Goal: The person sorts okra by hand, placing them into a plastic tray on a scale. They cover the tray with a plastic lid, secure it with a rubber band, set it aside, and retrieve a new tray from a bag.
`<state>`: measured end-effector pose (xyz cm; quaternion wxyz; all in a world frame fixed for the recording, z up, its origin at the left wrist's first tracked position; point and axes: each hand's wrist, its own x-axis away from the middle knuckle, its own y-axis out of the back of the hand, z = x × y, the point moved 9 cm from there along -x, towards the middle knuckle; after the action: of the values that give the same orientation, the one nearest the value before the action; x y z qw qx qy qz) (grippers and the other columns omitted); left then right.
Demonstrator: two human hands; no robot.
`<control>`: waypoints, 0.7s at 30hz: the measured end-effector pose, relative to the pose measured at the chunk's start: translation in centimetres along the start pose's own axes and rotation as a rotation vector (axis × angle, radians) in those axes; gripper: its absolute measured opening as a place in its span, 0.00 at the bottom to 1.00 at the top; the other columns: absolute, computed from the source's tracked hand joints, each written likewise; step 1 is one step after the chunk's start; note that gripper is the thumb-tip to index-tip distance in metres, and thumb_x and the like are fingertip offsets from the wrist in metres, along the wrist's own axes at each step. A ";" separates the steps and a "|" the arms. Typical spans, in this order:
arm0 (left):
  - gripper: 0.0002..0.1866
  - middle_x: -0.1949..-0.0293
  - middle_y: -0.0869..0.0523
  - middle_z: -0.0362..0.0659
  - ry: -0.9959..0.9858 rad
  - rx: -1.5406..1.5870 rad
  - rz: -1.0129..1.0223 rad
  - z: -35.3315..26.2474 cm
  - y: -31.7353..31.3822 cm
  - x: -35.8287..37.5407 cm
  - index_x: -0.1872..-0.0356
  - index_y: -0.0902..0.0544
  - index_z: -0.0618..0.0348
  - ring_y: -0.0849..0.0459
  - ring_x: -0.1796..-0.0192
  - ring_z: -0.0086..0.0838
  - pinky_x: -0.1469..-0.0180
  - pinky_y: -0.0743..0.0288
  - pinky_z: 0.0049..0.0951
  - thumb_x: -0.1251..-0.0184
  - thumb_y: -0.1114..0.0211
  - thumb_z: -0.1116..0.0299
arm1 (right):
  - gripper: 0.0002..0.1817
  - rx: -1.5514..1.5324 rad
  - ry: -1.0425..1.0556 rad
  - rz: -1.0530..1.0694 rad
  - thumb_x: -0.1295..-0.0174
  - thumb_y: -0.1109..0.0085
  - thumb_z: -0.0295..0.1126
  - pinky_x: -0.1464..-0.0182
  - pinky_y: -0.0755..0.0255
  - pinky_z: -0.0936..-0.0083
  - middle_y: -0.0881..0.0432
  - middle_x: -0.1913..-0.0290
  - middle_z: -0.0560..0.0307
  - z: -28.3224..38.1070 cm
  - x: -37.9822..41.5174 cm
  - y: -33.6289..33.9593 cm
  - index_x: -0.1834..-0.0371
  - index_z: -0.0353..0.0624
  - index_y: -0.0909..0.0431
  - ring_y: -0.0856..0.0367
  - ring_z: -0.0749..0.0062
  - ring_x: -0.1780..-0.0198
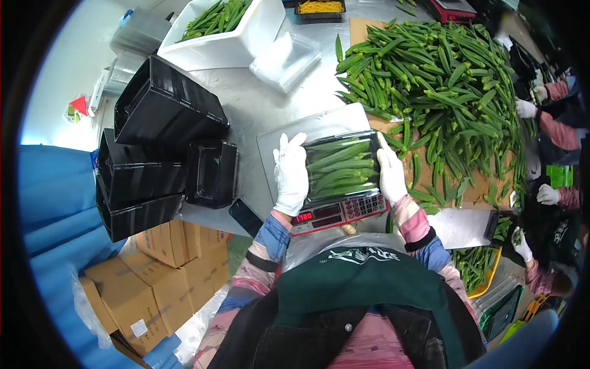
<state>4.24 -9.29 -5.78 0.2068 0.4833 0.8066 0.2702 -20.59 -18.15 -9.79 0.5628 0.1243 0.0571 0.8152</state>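
A black tray of okra (342, 166) with a clear lid over it sits on the metal plate of a digital scale (268, 147). The pods lie side by side under the plastic. My left hand (291, 174), in a white glove, presses along the tray's left side. On the opposite side, my right hand (391, 171), also gloved, grips the right edge with the fingers at the far corner. Red digits glow on the scale's display (304, 217), and its keypad (364, 208) shows below the tray. The undersides of both hands are hidden.
A big heap of okra (442, 92) covers cardboard on the right. Stacked black trays (166, 104) and a phone (246, 216) are on the left. Clear lids (286, 61) and a white foam box (264, 24) stand farther back. Co-workers' gloved hands (525, 109) show at the right.
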 end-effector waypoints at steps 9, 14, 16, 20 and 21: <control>0.24 0.32 0.24 0.53 0.113 0.456 -0.107 -0.1 3.3 3.3 0.28 0.30 0.66 0.28 0.28 0.36 0.27 0.36 0.35 0.22 0.43 0.70 | 0.30 -0.206 -0.030 -0.053 0.22 0.50 0.37 0.27 0.40 0.74 0.28 0.28 0.42 -0.3 3.3 2.9 0.22 0.35 0.41 0.31 0.67 0.28; 0.19 0.50 0.15 0.42 0.377 0.684 0.081 1.4 2.4 9.5 0.34 0.26 0.62 0.16 0.55 0.22 0.55 0.20 0.25 0.23 0.41 0.71 | 0.19 -0.363 -0.287 -0.032 0.28 0.40 0.36 0.62 0.27 0.83 0.15 0.62 0.62 -3.7 7.7 3.9 0.40 0.36 0.19 0.20 0.83 0.63; 0.17 0.52 0.15 0.45 0.579 0.895 0.163 2.6 0.1 11.8 0.38 0.26 0.64 0.14 0.56 0.28 0.56 0.17 0.29 0.23 0.41 0.70 | 0.16 -0.528 -0.356 -0.015 0.27 0.41 0.34 0.62 0.26 0.84 0.14 0.61 0.60 -4.0 8.3 2.8 0.43 0.36 0.19 0.19 0.81 0.63; 0.17 0.50 0.17 0.46 0.608 1.146 0.180 2.3 -0.7 12.2 0.41 0.27 0.64 0.14 0.53 0.30 0.50 0.16 0.32 0.25 0.37 0.70 | 0.12 -0.766 -0.452 -0.033 0.28 0.39 0.32 0.64 0.27 0.85 0.16 0.60 0.61 -5.8 8.0 1.7 0.48 0.37 0.19 0.20 0.82 0.65; 0.17 0.48 0.17 0.47 0.621 1.190 0.190 1.9 -0.7 12.4 0.41 0.28 0.65 0.15 0.51 0.31 0.49 0.16 0.32 0.26 0.37 0.72 | 0.12 -0.768 -0.452 -0.019 0.28 0.40 0.31 0.65 0.28 0.86 0.16 0.60 0.62 -5.7 7.9 1.6 0.46 0.36 0.20 0.21 0.82 0.65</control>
<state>-0.62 1.91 -8.53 -0.3604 0.4836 0.7940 -0.0764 -26.23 -11.15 -13.82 0.5738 0.0808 -0.3733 0.7244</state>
